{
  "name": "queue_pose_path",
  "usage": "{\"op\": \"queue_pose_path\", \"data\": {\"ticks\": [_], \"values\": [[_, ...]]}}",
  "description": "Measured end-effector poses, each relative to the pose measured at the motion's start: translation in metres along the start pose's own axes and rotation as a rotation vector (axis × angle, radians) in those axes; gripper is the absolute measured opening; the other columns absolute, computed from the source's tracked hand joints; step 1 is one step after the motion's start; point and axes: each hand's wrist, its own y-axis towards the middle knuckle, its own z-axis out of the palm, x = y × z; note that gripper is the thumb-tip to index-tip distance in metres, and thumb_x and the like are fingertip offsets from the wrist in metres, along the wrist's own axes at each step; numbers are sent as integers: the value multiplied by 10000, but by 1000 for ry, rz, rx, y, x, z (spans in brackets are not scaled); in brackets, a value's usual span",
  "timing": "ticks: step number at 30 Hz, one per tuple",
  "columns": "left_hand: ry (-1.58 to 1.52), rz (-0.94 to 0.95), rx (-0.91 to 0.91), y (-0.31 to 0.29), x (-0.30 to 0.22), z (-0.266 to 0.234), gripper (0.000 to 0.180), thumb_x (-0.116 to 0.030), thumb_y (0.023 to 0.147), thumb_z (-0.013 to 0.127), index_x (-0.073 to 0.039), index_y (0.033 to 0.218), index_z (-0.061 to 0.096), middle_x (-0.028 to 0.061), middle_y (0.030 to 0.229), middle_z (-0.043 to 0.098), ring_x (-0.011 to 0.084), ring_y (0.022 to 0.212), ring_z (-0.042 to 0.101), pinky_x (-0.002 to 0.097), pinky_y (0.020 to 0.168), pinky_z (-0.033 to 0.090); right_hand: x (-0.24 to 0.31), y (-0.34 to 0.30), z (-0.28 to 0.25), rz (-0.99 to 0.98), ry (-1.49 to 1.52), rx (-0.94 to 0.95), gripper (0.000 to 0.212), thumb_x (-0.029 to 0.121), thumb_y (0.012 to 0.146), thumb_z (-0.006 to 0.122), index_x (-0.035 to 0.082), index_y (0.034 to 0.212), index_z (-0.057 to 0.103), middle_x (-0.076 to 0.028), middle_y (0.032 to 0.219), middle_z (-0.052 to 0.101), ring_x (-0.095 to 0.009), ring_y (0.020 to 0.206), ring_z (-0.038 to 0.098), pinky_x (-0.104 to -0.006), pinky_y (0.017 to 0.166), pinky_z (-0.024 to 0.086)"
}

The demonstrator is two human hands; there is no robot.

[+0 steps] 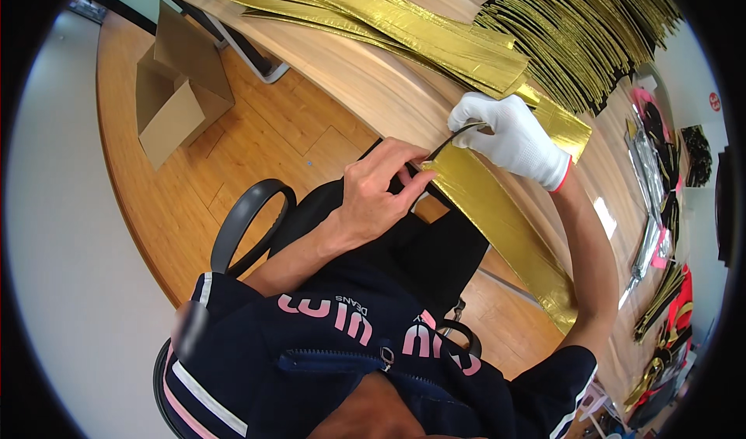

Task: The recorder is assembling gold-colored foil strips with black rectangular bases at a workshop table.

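A long gold metallic fabric strip (497,229) slants across the table's near edge, one end between my hands and the rest running down toward my right forearm. My bare left hand (381,186) pinches a corner of that end between thumb and fingers. A white knitted glove with a red cuff covers my right hand (509,140). Its thumb and fingers are closed on the strip's other corner, where a thin dark edge shows. Just beyond the glove lie more gold strips (388,19), loosely overlapped on the table.
A dense row of gold and black strips (575,35) fills the table's far right. Clear plastic packaging (643,198) lies along the right side of the wood-grain table (326,74). An open cardboard box (183,89) stands on the wooden floor at left. A black chair armrest (252,221) is beside me.
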Motion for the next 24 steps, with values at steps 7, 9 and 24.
{"op": "queue_pose_path", "data": {"ticks": [7, 9, 24], "values": [[-100, -180, -3, -3, 2, 3, 287, 26, 830, 847, 9, 1089, 723, 57, 923, 703, 62, 649, 624, 217, 517, 440, 0, 4, -5, 3, -29, 61, 125, 5, 857, 736, 12, 969, 680, -86, 863, 660, -237, 752, 648, -324, 734, 519], [-140, -192, -16, -5, 5, 6, 302, 39, 829, 851, 16, 1100, 720, 29, 911, 691, 22, 649, 590, 185, 494, 392, 1, 5, -6, -65, -135, 51, 126, -8, 845, 733, 16, 957, 681, -95, 850, 633, -268, 725, 608, -336, 717, 509], [-139, -246, -32, -5, 6, 5, 305, 64, 802, 800, 2, 1087, 713, 41, 889, 717, 67, 651, 650, 216, 498, 425, -17, -6, 4, -115, 73, -81, 111, 64, 920, 760, 18, 944, 662, -64, 791, 654, -124, 690, 607, -298, 662, 508]]}}
